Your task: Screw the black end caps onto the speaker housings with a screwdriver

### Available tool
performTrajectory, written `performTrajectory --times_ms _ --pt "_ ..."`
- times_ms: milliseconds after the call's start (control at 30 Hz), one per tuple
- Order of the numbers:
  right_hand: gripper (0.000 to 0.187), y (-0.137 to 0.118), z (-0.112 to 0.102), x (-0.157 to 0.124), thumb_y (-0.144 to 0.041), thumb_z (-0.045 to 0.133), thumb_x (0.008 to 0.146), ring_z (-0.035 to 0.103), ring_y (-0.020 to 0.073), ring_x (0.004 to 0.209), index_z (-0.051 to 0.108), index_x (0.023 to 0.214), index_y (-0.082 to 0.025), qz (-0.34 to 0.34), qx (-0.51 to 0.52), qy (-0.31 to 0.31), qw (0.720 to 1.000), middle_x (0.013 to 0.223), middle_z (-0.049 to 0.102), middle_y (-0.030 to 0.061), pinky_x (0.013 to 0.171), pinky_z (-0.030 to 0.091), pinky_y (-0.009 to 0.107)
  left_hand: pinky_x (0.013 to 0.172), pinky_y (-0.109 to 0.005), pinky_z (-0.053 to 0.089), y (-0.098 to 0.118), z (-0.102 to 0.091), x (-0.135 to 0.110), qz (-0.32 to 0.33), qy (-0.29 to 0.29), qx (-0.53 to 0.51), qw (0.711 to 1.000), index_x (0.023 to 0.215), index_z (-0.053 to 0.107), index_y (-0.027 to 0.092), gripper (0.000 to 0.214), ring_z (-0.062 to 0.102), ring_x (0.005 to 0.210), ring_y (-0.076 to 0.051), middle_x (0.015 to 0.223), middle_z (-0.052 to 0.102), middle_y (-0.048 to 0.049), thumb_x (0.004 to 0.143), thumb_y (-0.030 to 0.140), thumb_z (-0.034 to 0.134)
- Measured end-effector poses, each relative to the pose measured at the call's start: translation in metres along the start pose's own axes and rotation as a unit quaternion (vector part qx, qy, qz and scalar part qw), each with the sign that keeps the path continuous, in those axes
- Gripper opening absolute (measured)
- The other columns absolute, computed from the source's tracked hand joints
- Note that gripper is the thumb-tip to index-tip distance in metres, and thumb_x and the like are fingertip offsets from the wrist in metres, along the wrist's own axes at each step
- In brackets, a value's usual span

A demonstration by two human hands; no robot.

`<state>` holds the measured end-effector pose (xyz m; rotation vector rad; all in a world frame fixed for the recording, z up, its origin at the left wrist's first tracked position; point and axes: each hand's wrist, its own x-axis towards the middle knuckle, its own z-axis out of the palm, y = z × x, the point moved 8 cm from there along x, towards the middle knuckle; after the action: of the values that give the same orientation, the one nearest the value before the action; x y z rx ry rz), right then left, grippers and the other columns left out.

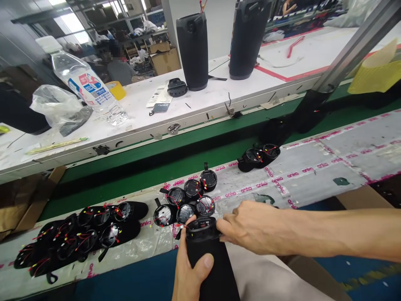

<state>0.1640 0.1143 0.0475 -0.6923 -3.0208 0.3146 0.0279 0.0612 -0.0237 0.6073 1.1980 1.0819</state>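
My left hand (pixel 192 271) is wrapped round a black cylindrical speaker (pixel 216 269), thumb on its side and fingertips near the top. The speaker leans with its open end up, and red and white wires show at that end's left. At the right of the same rim, my right hand (pixel 238 228) is closed with its fingertips pressed to the edge; what exactly they pinch is hidden. Just beyond the held speaker stands a group of several black speakers (pixel 184 214) with red wires on their ends. Another cluster of wired speakers (pixel 109 235) lies to the left.
Two more wired speakers (pixel 253 155) lie farther right on the taped bench (pixel 300 175). A white shelf (pixel 140 119) behind carries a tall speaker (pixel 192 52), a second one (pixel 249 42), a water bottle (pixel 84 81) and yellow tape (pixel 116 89). A metal post (pixel 351 46) rises at right.
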Motion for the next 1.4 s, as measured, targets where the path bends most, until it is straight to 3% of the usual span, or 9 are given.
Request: performTrajectory --times_ms 100,233,533,733,867,967,1167,1267,1400 --pt "0.028 0.010 0.000 0.000 -0.041 0.037 0.109 0.055 0.0169 0.054 0.054 0.104 -0.020 0.048 0.086 0.004 0.995 0.074 0.066 -0.0007 0.052 0.026 0.032 0.113 -0.052 0.042 -0.004 0.002 -0.001 0.000 -0.022 -0.097 0.995 0.152 0.039 0.028 0.091 0.058 0.130 -0.039 0.134 0.067 -0.0111 0.072 0.051 0.077" --pt "0.016 0.019 -0.007 -0.007 -0.035 0.043 0.107 0.061 0.0197 0.061 0.050 0.113 -0.021 0.128 0.121 0.025 0.984 0.075 0.069 -0.0021 0.060 0.032 0.032 0.117 -0.050 0.037 -0.005 -0.004 -0.002 0.001 -0.010 -0.096 0.995 0.153 0.040 0.027 0.091 0.056 0.132 -0.038 0.137 0.065 -0.0110 0.073 0.049 0.079" --pt "0.016 -0.007 -0.018 0.000 -0.028 0.040 0.107 0.059 0.0169 0.059 0.051 0.102 -0.017 0.037 0.013 0.049 0.998 0.083 0.065 0.0014 0.048 0.018 0.036 0.119 -0.050 0.034 0.003 -0.001 0.006 0.004 -0.033 -0.026 0.999 0.155 0.036 0.024 0.094 0.049 0.138 -0.039 0.143 0.061 -0.0127 0.075 0.051 0.077" --pt "0.015 -0.009 -0.014 0.000 -0.022 0.037 0.107 0.051 0.0152 0.053 0.050 0.100 -0.020 0.018 -0.034 0.027 0.999 0.080 0.059 -0.0001 0.046 0.013 0.036 0.110 -0.053 0.044 0.008 0.001 0.004 -0.014 -0.035 0.019 0.999 0.156 0.029 0.027 0.099 0.059 0.128 -0.039 0.137 0.065 -0.0130 0.074 0.052 0.078" --pt "0.010 -0.010 -0.013 -0.002 -0.019 0.040 0.105 0.051 0.0157 0.055 0.049 0.101 -0.020 0.009 -0.020 0.013 1.000 0.080 0.057 -0.0003 0.046 0.012 0.036 0.114 -0.053 0.040 0.012 0.002 0.002 -0.008 -0.032 0.024 0.999 0.154 0.031 0.025 0.097 0.057 0.130 -0.038 0.138 0.064 -0.0134 0.074 0.054 0.077" --pt "0.007 -0.009 -0.010 -0.003 -0.014 0.047 0.099 0.051 0.0145 0.055 0.048 0.099 -0.021 0.009 -0.020 -0.001 1.000 0.080 0.056 -0.0009 0.046 0.012 0.036 0.116 -0.053 0.038 0.013 0.003 0.002 -0.012 -0.030 0.035 0.999 0.153 0.033 0.026 0.094 0.057 0.130 -0.037 0.138 0.064 -0.0125 0.074 0.055 0.076" --pt "0.032 -0.011 -0.003 -0.005 0.000 0.054 0.077 0.051 0.0162 0.054 0.048 0.101 -0.022 0.004 -0.066 -0.032 0.997 0.081 0.057 -0.0002 0.045 0.010 0.037 0.117 -0.050 0.037 0.017 0.002 0.001 0.011 -0.018 0.054 0.998 0.151 0.039 0.025 0.090 0.057 0.130 -0.036 0.135 0.066 -0.0111 0.074 0.053 0.078" --pt "0.028 -0.012 0.000 -0.005 -0.003 0.053 0.080 0.048 0.0157 0.051 0.048 0.101 -0.022 0.011 -0.090 -0.031 0.995 0.079 0.057 -0.0006 0.045 0.008 0.037 0.112 -0.051 0.042 0.014 0.003 0.001 0.001 -0.022 0.055 0.998 0.151 0.037 0.025 0.097 0.062 0.123 -0.037 0.129 0.069 -0.0119 0.070 0.051 0.083" --pt "0.007 -0.016 0.000 -0.007 -0.016 0.052 0.095 0.047 0.0157 0.053 0.049 0.098 -0.021 0.000 -0.119 0.000 0.993 0.081 0.057 0.0011 0.046 0.008 0.037 0.112 -0.051 0.040 0.015 0.002 0.000 0.022 0.002 0.088 0.996 0.148 0.042 0.024 0.094 0.062 0.122 -0.037 0.130 0.068 -0.0118 0.068 0.050 0.084"
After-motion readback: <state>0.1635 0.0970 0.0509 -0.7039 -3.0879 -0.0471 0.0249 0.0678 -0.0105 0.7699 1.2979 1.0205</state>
